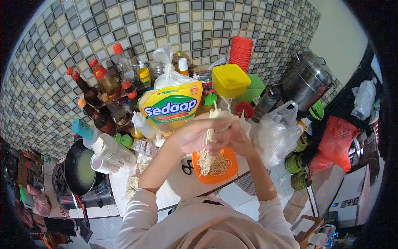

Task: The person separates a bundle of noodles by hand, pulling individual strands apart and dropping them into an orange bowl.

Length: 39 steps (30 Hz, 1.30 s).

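A bundle of pale noodles (209, 164) is held up in front of me, its loose strands hanging over an orange bowl (200, 178). My left hand (195, 135) has its fingers closed round the bundle from the left. From the other side my right hand (237, 139) also closes on it, its fingers slightly blurred. A tuft of strands sticks up above both hands. More noodles (222, 166) lie in the bowl. Black-handled scissors (187, 167) rest on the table left of the bowl.
Behind my hands stand a yellow Sedaap pack (172, 106), a yellow tub (230, 81) and stacked red cups (240, 54). Sauce bottles (101, 79) line the left. A wok (83, 168) with cloudy liquid sits on the stove. A steel pot (304, 79) is at right.
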Each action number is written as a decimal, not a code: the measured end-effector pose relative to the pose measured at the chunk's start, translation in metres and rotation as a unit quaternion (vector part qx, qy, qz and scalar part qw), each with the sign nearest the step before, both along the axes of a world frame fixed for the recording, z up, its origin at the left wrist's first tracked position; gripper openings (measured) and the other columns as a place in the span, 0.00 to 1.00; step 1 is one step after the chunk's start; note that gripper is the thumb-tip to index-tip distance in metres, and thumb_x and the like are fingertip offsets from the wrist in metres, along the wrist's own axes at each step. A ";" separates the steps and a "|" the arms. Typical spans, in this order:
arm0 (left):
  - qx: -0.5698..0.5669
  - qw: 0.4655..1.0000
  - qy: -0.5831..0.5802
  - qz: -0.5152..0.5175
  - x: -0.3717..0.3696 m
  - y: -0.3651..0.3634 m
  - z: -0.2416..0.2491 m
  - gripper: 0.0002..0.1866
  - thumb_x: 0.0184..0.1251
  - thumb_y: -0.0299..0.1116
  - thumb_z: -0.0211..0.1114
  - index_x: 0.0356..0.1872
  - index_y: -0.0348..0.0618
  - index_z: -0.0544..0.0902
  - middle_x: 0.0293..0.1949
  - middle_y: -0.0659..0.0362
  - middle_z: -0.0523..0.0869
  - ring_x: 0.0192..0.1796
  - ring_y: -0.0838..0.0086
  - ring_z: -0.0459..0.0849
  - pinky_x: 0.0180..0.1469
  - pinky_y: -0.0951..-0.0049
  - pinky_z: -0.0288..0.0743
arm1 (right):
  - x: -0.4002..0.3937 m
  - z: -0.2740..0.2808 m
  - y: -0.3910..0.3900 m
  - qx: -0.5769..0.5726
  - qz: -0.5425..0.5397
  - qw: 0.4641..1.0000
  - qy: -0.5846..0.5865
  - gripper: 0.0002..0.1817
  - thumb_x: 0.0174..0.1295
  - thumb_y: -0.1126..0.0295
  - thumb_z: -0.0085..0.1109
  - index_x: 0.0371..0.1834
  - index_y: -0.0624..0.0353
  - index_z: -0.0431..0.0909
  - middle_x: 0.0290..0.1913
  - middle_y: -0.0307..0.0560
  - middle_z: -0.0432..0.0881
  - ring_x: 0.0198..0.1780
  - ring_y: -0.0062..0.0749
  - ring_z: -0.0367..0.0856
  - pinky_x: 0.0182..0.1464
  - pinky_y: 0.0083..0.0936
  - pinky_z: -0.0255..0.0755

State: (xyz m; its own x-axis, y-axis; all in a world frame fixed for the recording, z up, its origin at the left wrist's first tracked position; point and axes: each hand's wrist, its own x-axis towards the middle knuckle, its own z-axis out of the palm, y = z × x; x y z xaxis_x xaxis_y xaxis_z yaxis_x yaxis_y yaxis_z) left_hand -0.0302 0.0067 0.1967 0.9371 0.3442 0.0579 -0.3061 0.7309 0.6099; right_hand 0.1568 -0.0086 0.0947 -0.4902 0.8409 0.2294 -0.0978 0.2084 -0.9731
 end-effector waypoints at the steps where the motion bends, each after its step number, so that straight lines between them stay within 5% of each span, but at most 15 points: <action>1: -0.002 1.000 0.000 0.000 0.001 -0.002 0.003 0.11 0.64 0.36 0.48 0.39 0.38 0.70 0.18 0.66 0.66 0.15 0.81 0.66 0.18 0.78 0.63 | 0.002 -0.012 0.000 -0.018 -0.011 1.000 0.003 0.29 0.56 0.61 0.54 0.59 0.60 0.57 0.53 0.45 0.65 0.52 0.27 0.66 0.51 0.25 0.63; 5: 0.063 0.993 0.072 -0.065 0.004 -0.004 0.003 0.11 0.64 0.35 0.47 0.37 0.35 0.70 0.14 0.66 0.65 0.11 0.83 0.61 0.12 0.82 0.54 | -0.001 -0.011 -0.010 0.034 -0.136 0.989 -0.040 0.22 0.53 0.64 0.56 0.50 0.61 0.67 0.46 0.42 0.70 0.45 0.20 0.68 0.42 0.19 0.66; 12: 0.146 0.969 0.171 -0.101 -0.005 0.000 -0.002 0.12 0.63 0.35 0.50 0.36 0.33 0.70 0.12 0.69 0.61 0.10 0.88 0.56 0.11 0.86 0.46 | 0.018 -0.007 -0.018 -0.042 -0.060 0.996 0.059 0.23 0.51 0.61 0.58 0.47 0.61 0.69 0.45 0.41 0.72 0.45 0.24 0.69 0.46 0.21 0.64; 14: 0.141 0.969 0.178 -0.101 -0.006 0.000 -0.009 0.12 0.63 0.35 0.51 0.35 0.33 0.70 0.12 0.69 0.60 0.11 0.88 0.56 0.11 0.86 0.46 | 0.023 0.001 -0.021 0.013 -0.029 0.990 -0.134 0.24 0.51 0.58 0.58 0.48 0.60 0.69 0.48 0.42 0.71 0.47 0.30 0.70 0.50 0.24 0.62; 15: 0.135 0.968 0.185 -0.101 -0.006 0.001 -0.011 0.12 0.62 0.35 0.52 0.35 0.33 0.70 0.12 0.70 0.60 0.11 0.89 0.56 0.12 0.86 0.45 | 0.019 0.007 -0.023 0.013 -0.031 0.990 -0.134 0.24 0.51 0.58 0.58 0.48 0.60 0.69 0.48 0.42 0.71 0.47 0.30 0.70 0.50 0.24 0.62; 17: 0.144 0.967 0.185 -0.102 -0.006 0.001 -0.012 0.13 0.62 0.36 0.52 0.34 0.34 0.70 0.12 0.70 0.59 0.11 0.89 0.55 0.12 0.86 0.45 | 0.003 0.024 -0.026 0.064 -0.081 0.992 0.078 0.25 0.51 0.58 0.57 0.49 0.60 0.69 0.48 0.42 0.72 0.50 0.33 0.69 0.52 0.27 0.61; 21: 0.166 0.962 0.187 -0.106 -0.003 0.004 -0.017 0.13 0.62 0.37 0.52 0.34 0.35 0.70 0.11 0.71 0.58 0.10 0.89 0.55 0.12 0.86 0.45 | -0.003 0.053 -0.030 0.063 -0.092 0.977 0.182 0.26 0.50 0.57 0.58 0.50 0.60 0.68 0.47 0.44 0.73 0.53 0.34 0.68 0.55 0.29 0.58; 23: 0.181 0.961 0.186 -0.094 -0.001 0.002 -0.013 0.13 0.62 0.37 0.52 0.33 0.35 0.70 0.11 0.71 0.58 0.10 0.89 0.54 0.12 0.86 0.45 | 0.004 0.056 -0.028 0.196 -0.090 0.976 0.009 0.22 0.51 0.59 0.58 0.47 0.60 0.72 0.46 0.46 0.74 0.48 0.32 0.71 0.52 0.27 0.62; 29: 0.181 0.966 0.180 -0.045 -0.004 0.004 -0.018 0.12 0.62 0.38 0.51 0.27 0.38 0.69 0.11 0.71 0.59 0.10 0.89 0.55 0.11 0.87 0.44 | 0.012 0.052 -0.025 0.250 -0.166 0.952 -0.057 0.12 0.49 0.78 0.57 0.39 0.61 0.77 0.41 0.45 0.75 0.38 0.26 0.74 0.40 0.19 0.67; 39: 0.147 0.977 0.150 0.027 -0.006 0.001 -0.017 0.16 0.66 0.43 0.46 0.23 0.43 0.65 0.11 0.72 0.58 0.10 0.91 0.54 0.10 0.90 0.43 | 0.018 0.013 -0.017 0.075 -0.292 0.953 0.033 0.06 0.52 0.77 0.55 0.34 0.63 0.76 0.34 0.39 0.77 0.36 0.20 0.73 0.41 0.16 0.67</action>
